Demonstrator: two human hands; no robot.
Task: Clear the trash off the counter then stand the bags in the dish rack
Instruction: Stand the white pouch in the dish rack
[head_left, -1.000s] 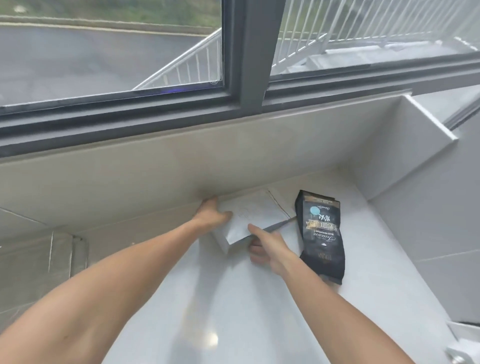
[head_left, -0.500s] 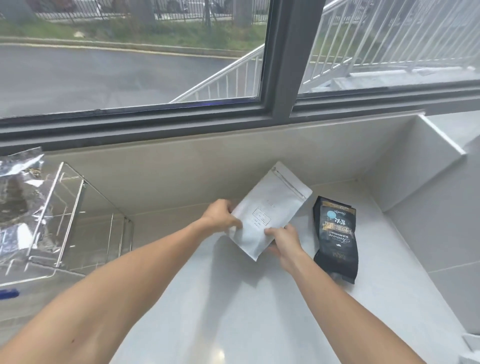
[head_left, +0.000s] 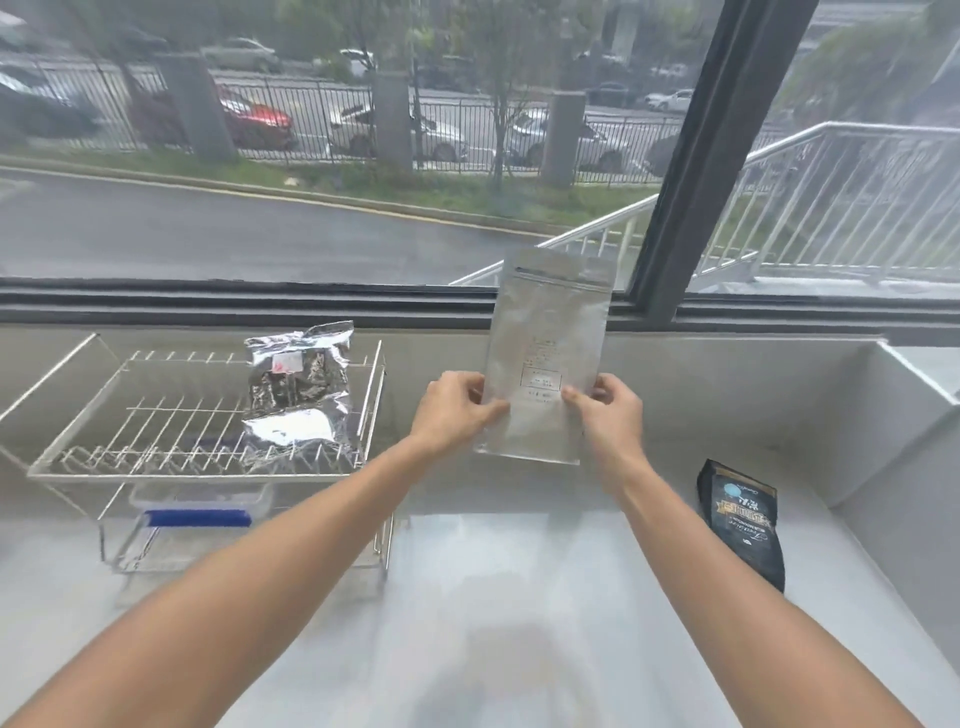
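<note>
- head view: black bag (head_left: 742, 525) lies flat on the counter (head_left: 519, 597), right.
- left hand (head_left: 457, 410) and right hand (head_left: 608, 410) pinch the upright silver pouch (head_left: 545, 358) by its edges, above the counter.
- crinkled foil bag (head_left: 298, 389) stands in the dish rack (head_left: 156, 415), left.

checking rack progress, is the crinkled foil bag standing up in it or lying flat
Standing: the crinkled foil bag sits upright in the dish rack.

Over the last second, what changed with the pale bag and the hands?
The pale bag was lifted off the counter near the wall and turned upright; it is now held in the air by both hands, left hand and right hand, at its lower edges. The black bag stayed lying flat on the counter.
</note>
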